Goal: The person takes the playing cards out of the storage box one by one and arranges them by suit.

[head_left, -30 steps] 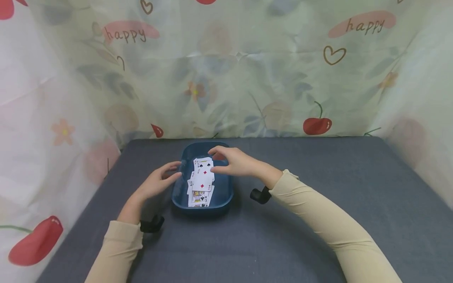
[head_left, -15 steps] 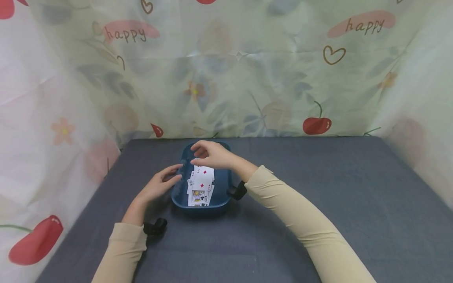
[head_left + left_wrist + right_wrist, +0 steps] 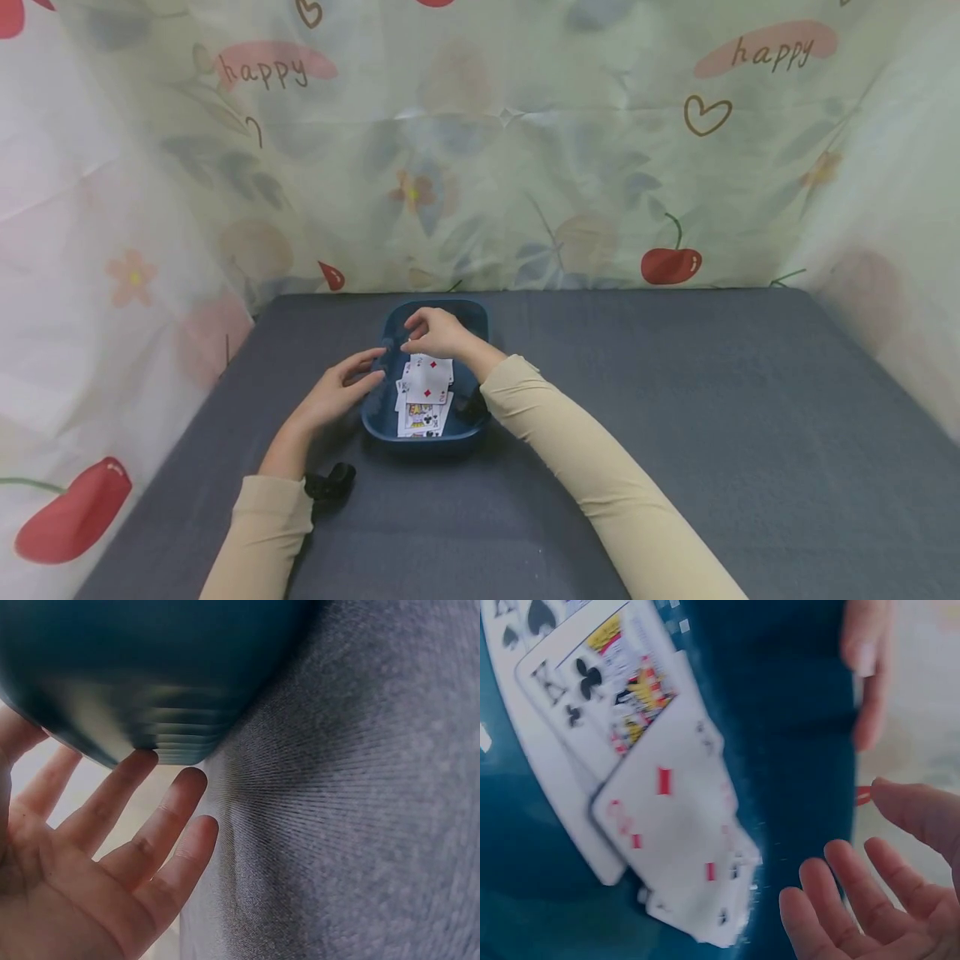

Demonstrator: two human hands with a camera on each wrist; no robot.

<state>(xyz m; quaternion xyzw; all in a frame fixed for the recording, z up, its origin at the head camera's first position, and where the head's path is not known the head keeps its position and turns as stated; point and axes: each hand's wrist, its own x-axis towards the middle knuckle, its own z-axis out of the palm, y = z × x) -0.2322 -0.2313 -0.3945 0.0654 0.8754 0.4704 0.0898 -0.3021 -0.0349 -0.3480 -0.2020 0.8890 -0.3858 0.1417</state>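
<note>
A dark blue plastic tray (image 3: pixel 425 439) stands on the table, left of the middle in the head view. Loose playing cards (image 3: pixel 430 383) lie face up and overlapping inside. A red diamond card (image 3: pixel 664 817) lies over the king of clubs (image 3: pixel 604 686) in the blurred right wrist view. My right hand (image 3: pixel 442 336) hovers above the far end of the cards, fingers loosely bent, with nothing held. Beside the tray's left wall is my left hand (image 3: pixel 330 398), fingers extended; some fingertips (image 3: pixel 142 759) touch or nearly touch the tray.
Dark grey cloth (image 3: pixel 675 400) covers the table. A printed curtain (image 3: pixel 525 167) with cherries and flowers hangs behind and at both sides. A black wrist camera (image 3: pixel 330 483) sits on the left wrist; another (image 3: pixel 472 406) on the right wrist overlaps the tray's right side.
My right hand has moved left from the tray's right side, over the far end of the cards, and dipped slightly. My left hand has hardly moved, and the tray stays in place.
</note>
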